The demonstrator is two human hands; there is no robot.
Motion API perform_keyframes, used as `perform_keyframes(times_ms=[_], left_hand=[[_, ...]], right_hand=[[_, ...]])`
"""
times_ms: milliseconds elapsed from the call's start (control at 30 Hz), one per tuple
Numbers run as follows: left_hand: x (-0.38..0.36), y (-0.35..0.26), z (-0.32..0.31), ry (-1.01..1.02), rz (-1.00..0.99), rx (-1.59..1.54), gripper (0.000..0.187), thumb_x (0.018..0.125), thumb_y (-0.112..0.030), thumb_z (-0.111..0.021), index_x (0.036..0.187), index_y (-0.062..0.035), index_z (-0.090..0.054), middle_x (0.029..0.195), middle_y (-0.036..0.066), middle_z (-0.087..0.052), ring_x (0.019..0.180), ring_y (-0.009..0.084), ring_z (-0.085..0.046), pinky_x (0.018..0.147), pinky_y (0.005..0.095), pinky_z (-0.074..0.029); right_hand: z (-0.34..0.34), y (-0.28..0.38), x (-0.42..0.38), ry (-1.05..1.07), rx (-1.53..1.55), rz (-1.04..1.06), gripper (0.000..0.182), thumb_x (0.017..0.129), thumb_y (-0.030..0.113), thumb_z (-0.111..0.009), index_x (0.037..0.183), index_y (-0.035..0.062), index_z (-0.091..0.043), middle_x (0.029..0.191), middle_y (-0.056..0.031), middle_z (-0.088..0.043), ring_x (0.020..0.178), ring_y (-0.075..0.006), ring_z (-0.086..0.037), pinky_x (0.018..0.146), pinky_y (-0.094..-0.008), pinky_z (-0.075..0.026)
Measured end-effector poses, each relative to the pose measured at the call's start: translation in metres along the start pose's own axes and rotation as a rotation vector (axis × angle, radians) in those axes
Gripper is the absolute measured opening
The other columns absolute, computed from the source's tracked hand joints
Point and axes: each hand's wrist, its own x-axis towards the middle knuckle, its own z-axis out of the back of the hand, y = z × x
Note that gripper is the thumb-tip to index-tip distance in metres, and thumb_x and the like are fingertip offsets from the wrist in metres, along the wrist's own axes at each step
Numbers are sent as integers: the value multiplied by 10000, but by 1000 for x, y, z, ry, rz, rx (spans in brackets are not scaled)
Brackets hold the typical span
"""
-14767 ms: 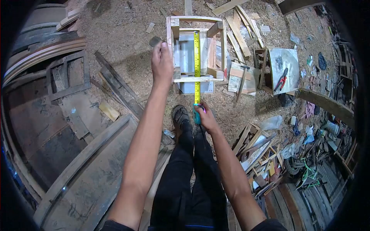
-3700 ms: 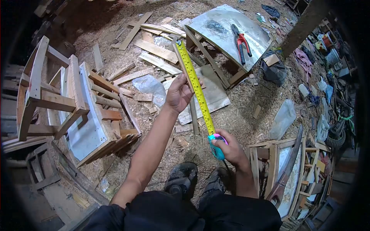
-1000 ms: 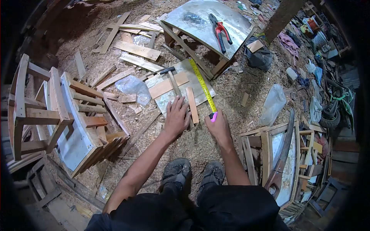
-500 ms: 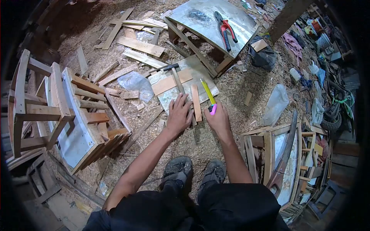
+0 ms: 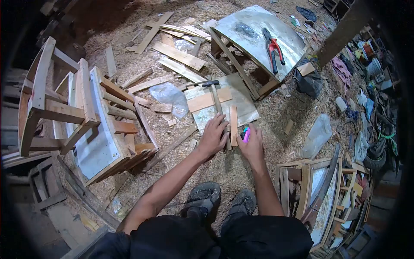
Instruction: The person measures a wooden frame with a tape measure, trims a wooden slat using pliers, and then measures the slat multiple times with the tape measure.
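My left hand (image 5: 213, 137) lies over the handle of a hammer (image 5: 215, 96), whose dark head rests on a pale board (image 5: 246, 101). Whether its fingers grip the handle is unclear. In my right hand (image 5: 252, 146) is a pink and black tape measure (image 5: 245, 134), with no yellow blade showing. Between the hands a narrow wooden strip (image 5: 233, 125) lies lengthwise, its near end close to my right hand. A wider wooden strip (image 5: 202, 102) lies across the board under the hammer handle.
Red and black pliers (image 5: 273, 49) lie on a low table (image 5: 250, 21). Wooden frames (image 5: 101, 129) stand at left. At right a handsaw (image 5: 319, 194) rests on another frame (image 5: 305, 185). Wood offcuts (image 5: 179, 56) and plastic bags (image 5: 317, 136) lie on the shavings.
The yellow blade that stuck out of the tape measure is no longer visible. The whole view has shifted, so the scene sits further right and slightly lower.
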Motion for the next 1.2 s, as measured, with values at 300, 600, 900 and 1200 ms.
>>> perform_keyframes(times_ms=[300, 600, 900, 1200], left_hand=[[-5, 12, 18, -119, 60, -135, 426, 788, -78, -627, 1194, -8, -517, 1295, 205, -467, 1198, 374, -466, 1014, 425, -383], [26, 13, 39, -271, 99, -229, 360, 783, -57, -588, 1137, -4, -564, 1040, 204, -604, 981, 372, -575, 890, 407, -452], [22, -55, 105, 62, 315, -282, 372, 806, -136, -615, 1151, -13, -550, 1081, 204, -598, 1030, 380, -554, 922, 427, -435], [7, -198, 279, 50, 613, -430, 363, 861, -141, -605, 1201, -28, -551, 1068, 176, -621, 997, 303, -599, 883, 376, -453]], right_hand=[[-3, 30, 7, -209, -145, 133, 523, 792, 204, -641, 1228, -36, -482, 1192, -242, -474, 1123, -411, -451, 962, -503, -343], [-2, 50, 25, -289, 98, 287, 247, 813, 86, -620, 1013, -50, -573, 1029, -215, -562, 955, -368, -557, 848, -426, -442], [68, 76, 6, -17, 666, -418, 294, 916, 161, -577, 672, -3, -576, 636, 11, -561, 620, -56, -495, 576, -240, -393], [216, 209, -31, 152, 584, -372, 127, 882, 108, -635, 820, 3, -597, 745, 3, -558, 655, -58, -499, 591, -224, -412]])
